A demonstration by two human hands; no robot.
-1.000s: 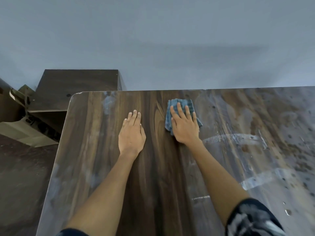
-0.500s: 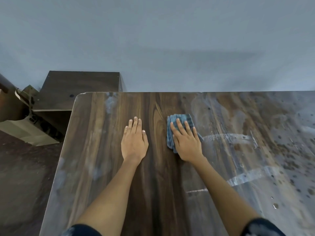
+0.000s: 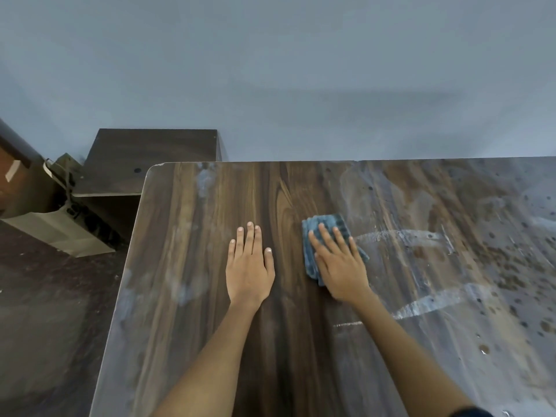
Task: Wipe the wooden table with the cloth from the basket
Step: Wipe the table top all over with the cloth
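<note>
The table (image 3: 186, 296) is a dark wood-grain surface with a rounded far-left corner; its far edge runs close to a blue-grey wall (image 3: 301, 70). The cloth (image 3: 325, 227) is a folded blue-grey piece lying flat on the table, slightly right of centre in the head view and well back from the near edge. The right hand (image 3: 340, 266) lies palm-down on the cloth with fingers straight and slightly spread, pressing it onto the surface; the fingers do not curl round the fabric. The cloth shows beyond the fingertips, along the thumb side, and as a small corner on the little-finger side. The left hand (image 3: 249, 266) lies palm-down directly on the bare wood, fingers straight and close together, thumb alongside, holding nothing. It rests just left of the cloth without touching it; a strip of bare wood separates the two hands. Both forearms extend from the lower edge of the view, and a dark sleeve edge shows at the lower right. To the right of the cloth, the surface carries pale curved smears (image 3: 421, 305), a hazy film, and many dark spots (image 3: 517, 266) that grow denser toward the right edge. Fainter pale patches lie near the left edge and near the far-left corner. Beyond the far-left corner stands a dark wooden cabinet (image 3: 144, 158), lower than the tabletop. Left of it sits a beige bag (image 3: 57, 233) on a dark floor (image 3: 45, 326).
</note>
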